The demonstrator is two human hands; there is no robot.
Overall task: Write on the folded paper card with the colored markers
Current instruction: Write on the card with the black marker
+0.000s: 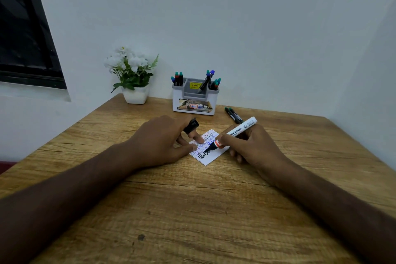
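One paper card [211, 157], right hand [254, 148] fingers clamped on one white marker [233, 134], left hand [162, 141] gripping one black cap [191, 126], two markers [233, 114] loose.

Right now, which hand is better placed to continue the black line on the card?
Right. The right hand already holds the whiteboard marker, with its tip on the paper card. The left hand holds the black cap, and its fingers press the card.
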